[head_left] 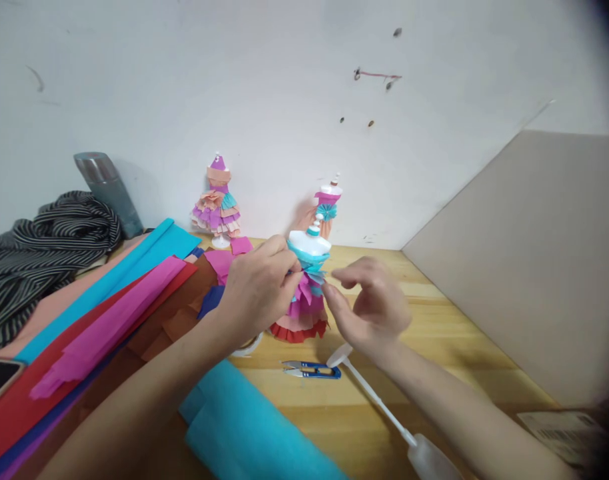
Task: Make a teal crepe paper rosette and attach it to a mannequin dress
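Observation:
A small white dress form [309,243] stands upright in the middle, dressed in a blue top and a tiered skirt [299,327] of pink, peach and red crepe paper. My left hand [262,283] is closed at its waist, pinching a strip of blue crepe paper [313,267]. Just right of the form, my right hand [372,303] has thumb and forefinger apart, the thumb tip close to the blue paper. Whether that thumb touches it I cannot tell. The left fingertips are partly hidden.
Blue-handled thread snips [312,370] and a white stand [379,403] lie in front. Crepe paper sheets [119,313] and a blue roll [254,427] cover the left. Two dressed forms, one purple [217,207] and one pink [329,197], stand by the wall near a bottle [109,193].

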Available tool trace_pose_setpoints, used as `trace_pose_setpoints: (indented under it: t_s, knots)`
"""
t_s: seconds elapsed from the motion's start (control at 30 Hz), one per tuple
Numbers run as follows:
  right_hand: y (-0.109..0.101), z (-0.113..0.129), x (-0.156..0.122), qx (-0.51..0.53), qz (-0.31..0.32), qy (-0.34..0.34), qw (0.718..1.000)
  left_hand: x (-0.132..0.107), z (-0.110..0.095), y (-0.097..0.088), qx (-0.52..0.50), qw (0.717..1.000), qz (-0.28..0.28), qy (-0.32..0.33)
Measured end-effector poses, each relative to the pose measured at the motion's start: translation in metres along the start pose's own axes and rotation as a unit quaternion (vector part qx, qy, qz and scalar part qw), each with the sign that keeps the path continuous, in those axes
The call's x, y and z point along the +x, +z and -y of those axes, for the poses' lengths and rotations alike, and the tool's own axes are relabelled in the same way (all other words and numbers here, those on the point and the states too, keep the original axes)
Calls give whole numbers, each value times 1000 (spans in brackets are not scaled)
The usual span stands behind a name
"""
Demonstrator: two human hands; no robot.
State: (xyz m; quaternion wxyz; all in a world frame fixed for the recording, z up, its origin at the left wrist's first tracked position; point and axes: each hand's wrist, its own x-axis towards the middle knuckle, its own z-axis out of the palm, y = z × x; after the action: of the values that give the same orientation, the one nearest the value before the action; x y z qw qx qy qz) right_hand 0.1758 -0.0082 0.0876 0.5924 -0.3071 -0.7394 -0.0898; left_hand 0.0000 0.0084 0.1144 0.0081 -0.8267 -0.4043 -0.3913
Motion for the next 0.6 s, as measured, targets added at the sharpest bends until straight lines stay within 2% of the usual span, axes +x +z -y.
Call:
trace_pose_setpoints:
  t_s: [0.07, 0.17, 0.37, 0.6]
  knots:
    - [0, 3, -1, -10, 41, -60, 997, 1, 0, 1, -23, 1000, 1, -12]
    - [3, 3, -3, -50, 78, -91, 992, 2, 1, 2, -57, 998, 12, -27]
    - [6, -4, -7, -82, 82, -62, 991, 3, 4, 4, -102, 994, 14, -33]
    - [6, 1, -1, -94, 88, -44, 991, 4, 4, 4, -142, 989, 16, -39]
